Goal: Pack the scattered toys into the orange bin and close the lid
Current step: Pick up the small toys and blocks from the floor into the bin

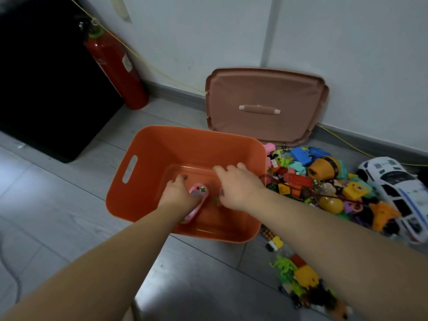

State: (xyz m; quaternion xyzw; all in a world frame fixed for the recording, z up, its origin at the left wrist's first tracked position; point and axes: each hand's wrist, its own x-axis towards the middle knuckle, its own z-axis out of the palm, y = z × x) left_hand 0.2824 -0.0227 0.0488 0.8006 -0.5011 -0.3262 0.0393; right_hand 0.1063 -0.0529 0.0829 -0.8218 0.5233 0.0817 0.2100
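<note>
Grey wood-look floor planks are shown, bounded by a white wall with a grey skirting board. A red fire extinguisher is leaned against the wall at left, beside a black cabinet. A yellow cord is run along the wall.

The orange bin is set on the floor at centre, uncovered, its opening turned upward. Its long axis is laid roughly left to right, with 1 handle slot seen in the left end wall. The lid is propped against the wall behind the bin's right corner, handle side turned to the room, long axis parallel to the skirting. The scattered toys are heaped just right of the bin, with a white toy car at the outer edge and more pieces near the bin's front right corner.

Both hands are lowered inside the bin. The left hand is placed against a pink toy, fingers bent downward; whether the toy is gripped or only touched cannot be told. The pink toy's long axis is set diagonally, far end to the right. The right hand is held with fingers extended and loosely spread near the right wall; a small green piece is glimpsed at its lower edge, contact unclear.
</note>
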